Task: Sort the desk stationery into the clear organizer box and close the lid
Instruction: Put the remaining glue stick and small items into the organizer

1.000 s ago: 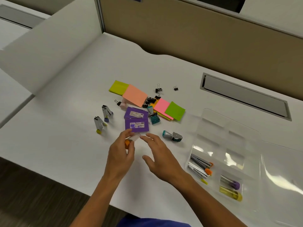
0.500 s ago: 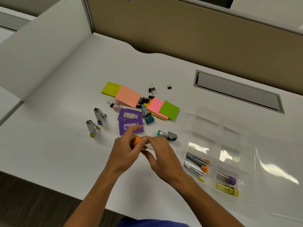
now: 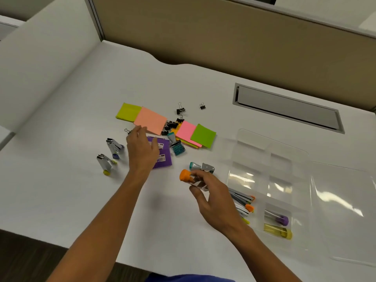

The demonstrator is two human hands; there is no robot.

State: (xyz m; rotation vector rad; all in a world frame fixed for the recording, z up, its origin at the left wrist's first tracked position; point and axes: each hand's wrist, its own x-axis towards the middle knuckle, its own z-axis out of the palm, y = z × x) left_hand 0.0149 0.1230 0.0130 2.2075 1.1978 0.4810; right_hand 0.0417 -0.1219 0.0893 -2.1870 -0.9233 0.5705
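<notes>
My right hand (image 3: 213, 196) grips a small clear tube with an orange cap (image 3: 186, 176), held above the desk left of the clear organizer box (image 3: 284, 159). The box holds staplers (image 3: 244, 200) in a near-left compartment, plus a purple-capped tube (image 3: 279, 218) and a yellow tube (image 3: 278, 231). Its clear lid (image 3: 345, 210) lies open to the right. My left hand (image 3: 142, 149) hovers open over two purple packets (image 3: 164, 157). Sticky note pads (image 3: 150, 120), black binder clips (image 3: 172, 125), a teal stamp (image 3: 177, 146) and a teal hole punch (image 3: 202, 166) lie around.
Two staple removers (image 3: 115, 146) stand at the left of the pile. A grey cable hatch (image 3: 284, 107) is set in the desk behind the box. Partition walls close off the back and left. The desk's front edge is near my arms.
The orange-capped tube passed from my left hand into my right, which moved it rightward. My left hand went back up over the purple packets.
</notes>
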